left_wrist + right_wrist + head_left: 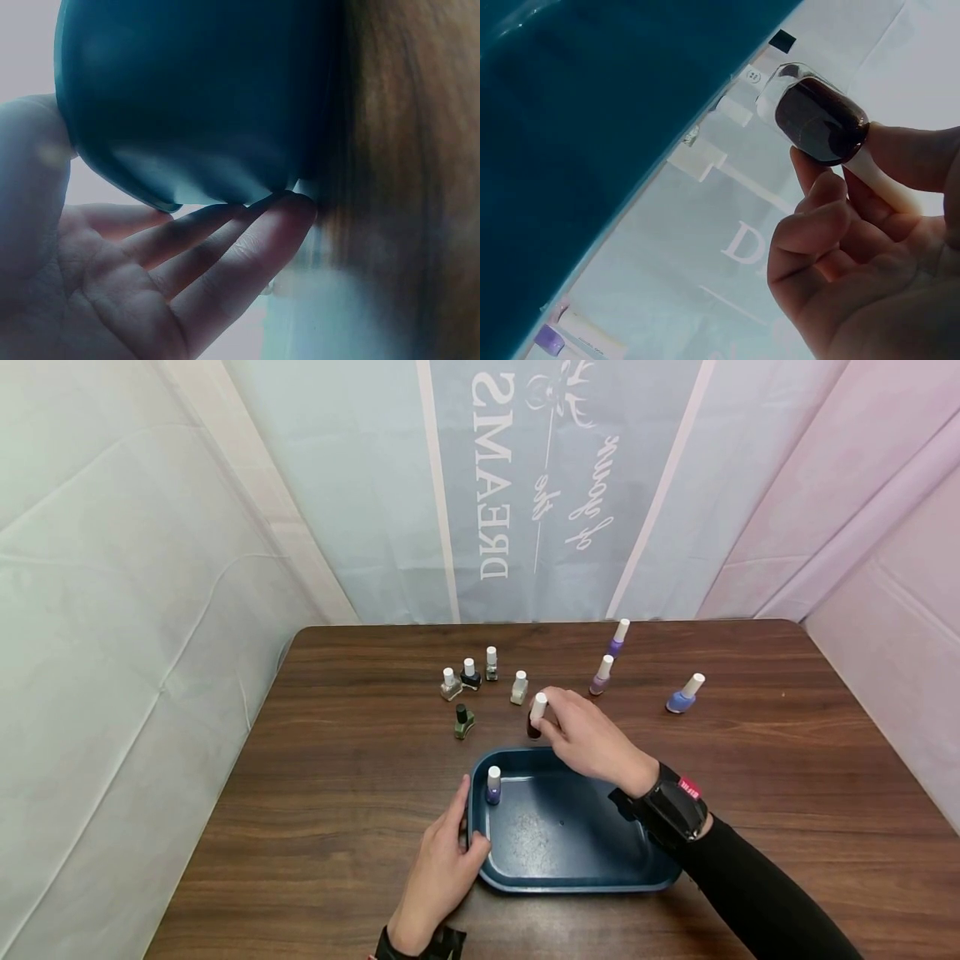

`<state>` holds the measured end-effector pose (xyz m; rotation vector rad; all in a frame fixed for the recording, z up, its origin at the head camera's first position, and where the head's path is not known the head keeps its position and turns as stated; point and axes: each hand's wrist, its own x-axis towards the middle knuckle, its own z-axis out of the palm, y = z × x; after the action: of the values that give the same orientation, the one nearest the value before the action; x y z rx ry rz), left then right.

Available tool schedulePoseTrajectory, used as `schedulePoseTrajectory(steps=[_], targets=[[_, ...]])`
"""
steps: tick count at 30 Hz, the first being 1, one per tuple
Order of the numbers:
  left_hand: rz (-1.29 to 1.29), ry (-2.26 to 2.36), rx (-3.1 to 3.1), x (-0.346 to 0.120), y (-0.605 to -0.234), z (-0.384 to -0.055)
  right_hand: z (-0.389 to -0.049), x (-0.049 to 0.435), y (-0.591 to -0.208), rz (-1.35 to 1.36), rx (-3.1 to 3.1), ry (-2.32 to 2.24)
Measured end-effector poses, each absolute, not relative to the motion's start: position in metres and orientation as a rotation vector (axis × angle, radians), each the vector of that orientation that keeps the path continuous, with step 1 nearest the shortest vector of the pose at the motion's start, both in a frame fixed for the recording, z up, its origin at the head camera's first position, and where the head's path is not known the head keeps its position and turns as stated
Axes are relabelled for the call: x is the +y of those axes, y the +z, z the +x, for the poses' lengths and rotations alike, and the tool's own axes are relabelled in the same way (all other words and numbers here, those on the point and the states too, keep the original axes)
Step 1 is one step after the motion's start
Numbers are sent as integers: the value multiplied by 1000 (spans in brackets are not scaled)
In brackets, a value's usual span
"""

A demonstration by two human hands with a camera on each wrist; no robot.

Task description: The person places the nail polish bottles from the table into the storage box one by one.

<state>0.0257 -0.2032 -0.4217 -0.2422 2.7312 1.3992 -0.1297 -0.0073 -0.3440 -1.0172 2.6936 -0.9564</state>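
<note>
My right hand [588, 735] pinches a dark nail polish bottle [821, 120] by its white cap [538, 705], just beyond the far rim of the blue tray [577, 888]. The polish inside looks dark red-brown in the right wrist view. My left hand [444, 860] holds the tray's left end, thumb over the rim and fingers along the outer wall [187, 90]. Inside the tray, near its far left corner, a purple nail polish bottle [492, 786] stands upright.
Left of the right hand are a green bottle with a black cap [464, 722], a pale bottle [519, 688] and several white-capped bottles, one of them black [470, 675]. Toward the right are a mauve bottle [601, 677], a violet bottle [618, 640] and a blue bottle [684, 695].
</note>
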Motion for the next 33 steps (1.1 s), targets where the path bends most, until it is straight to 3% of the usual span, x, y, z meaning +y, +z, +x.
schedulePoseTrajectory(steps=[33], targets=[[-217, 1398, 2775, -203, -423, 25, -111, -9, -347, -1132, 2676, -989]])
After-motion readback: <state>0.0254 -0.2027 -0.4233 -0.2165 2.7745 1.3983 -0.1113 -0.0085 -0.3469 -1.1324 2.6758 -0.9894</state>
